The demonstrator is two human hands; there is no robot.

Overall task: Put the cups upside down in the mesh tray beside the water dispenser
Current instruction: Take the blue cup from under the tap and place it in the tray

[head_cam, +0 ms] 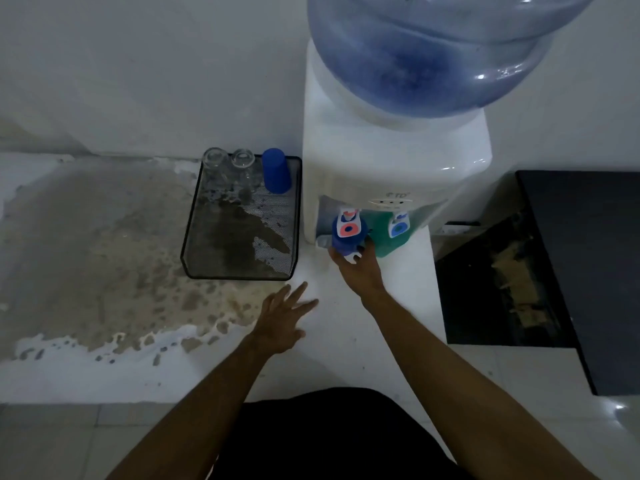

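A: Where are the cups?

B: Three stand in the mesh tray (pixel 194 216), all along its far edge by the wall. Two clear glasses (pixel 214 159) (pixel 242 159) are on the left and a blue cup (pixel 276 171) on the right, its closed end up. The glasses look upside down too, though the dim light makes that hard to be sure of.

A: And the tray itself?

B: It sits on the white counter (pixel 86 372), just left of the water dispenser (pixel 381 161), nearly touching its side. The rest of the tray is bare mesh, with a brownish stain on the counter showing through it and spreading out to the left.

A: What is the right hand doing?

B: The right hand (pixel 360 271) reaches up under the dispenser's left tap (pixel 349 225), the one with the red mark. Its fingers are wrapped around a second blue cup (pixel 341 245), which stands upright with its mouth just below that tap.

A: Anything beside it?

B: A green cup (pixel 382 233) stands under the right tap (pixel 398 225), the blue-marked one, just beside the held cup.

A: And the left hand?

B: The left hand (pixel 282 320) is spread flat over the counter with fingers apart, holding nothing, just in front of the tray's near right corner.

A: Above all that?

B: A big blue water bottle (pixel 433 53) sits upended on the dispenser.
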